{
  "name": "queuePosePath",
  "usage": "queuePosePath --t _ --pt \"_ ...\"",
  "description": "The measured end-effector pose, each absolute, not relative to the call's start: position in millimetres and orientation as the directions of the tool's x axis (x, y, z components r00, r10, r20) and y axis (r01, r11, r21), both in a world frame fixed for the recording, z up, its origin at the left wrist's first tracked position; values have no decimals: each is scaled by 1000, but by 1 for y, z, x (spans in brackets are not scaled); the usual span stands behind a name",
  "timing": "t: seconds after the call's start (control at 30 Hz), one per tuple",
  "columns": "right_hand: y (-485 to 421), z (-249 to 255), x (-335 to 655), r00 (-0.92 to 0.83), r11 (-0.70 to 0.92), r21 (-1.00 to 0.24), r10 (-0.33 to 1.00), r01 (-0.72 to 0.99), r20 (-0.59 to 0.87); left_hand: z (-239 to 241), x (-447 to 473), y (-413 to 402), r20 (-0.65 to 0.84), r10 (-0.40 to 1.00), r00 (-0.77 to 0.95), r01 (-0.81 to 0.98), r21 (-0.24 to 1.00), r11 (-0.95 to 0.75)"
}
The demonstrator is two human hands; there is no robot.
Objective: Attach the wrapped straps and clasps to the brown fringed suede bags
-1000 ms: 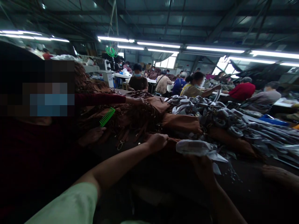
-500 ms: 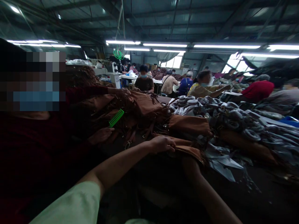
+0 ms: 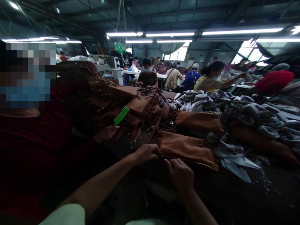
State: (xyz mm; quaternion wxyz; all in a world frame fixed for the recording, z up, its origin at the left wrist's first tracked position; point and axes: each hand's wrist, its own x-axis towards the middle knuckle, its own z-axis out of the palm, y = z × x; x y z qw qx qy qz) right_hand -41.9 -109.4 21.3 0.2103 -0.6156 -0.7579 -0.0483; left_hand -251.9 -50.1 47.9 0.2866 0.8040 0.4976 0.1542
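- Pinching brown, rectangular, suede-like bag [image 3: 185, 147] at left edge with left hand [image 3: 146, 154]
- Half-curled by near edge with right hand [image 3: 181, 174]; too dim, cannot tell if gripping

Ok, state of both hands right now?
Left hand: fingers curled at the left end of the brown bag; grip can't be told.
Right hand: partly curled by its near edge; grip can't be told.

Wearer on my feed: pale green left sleeve [image 3: 65, 215], short cut.
From my end, sleeve reads plain, light mint, with a rounded hem; left forearm [image 3: 100, 184], left hand [image 3: 146, 153], right forearm [image 3: 201, 209] and right hand [image 3: 180, 173] bare; similar pale green cloth [image 3: 142, 222] at bottom edge, garment part unclear to me.
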Motion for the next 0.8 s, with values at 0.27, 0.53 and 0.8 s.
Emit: queuePosePath --t 0.27,0.53,0.8 --pt "-103 27 -82 -144 213 -228 948 950 285 55 -245 -45 7 888 460 725 574 -380" --pt "-103 38 17 -108 113 -14 975 994 194 56 -251 -24 -8 918 396 796 502 -339" --pt "-120 60 122 60 -61 -3 964 998 260 59 -254 -14 -59 895 441 611 750 -252"
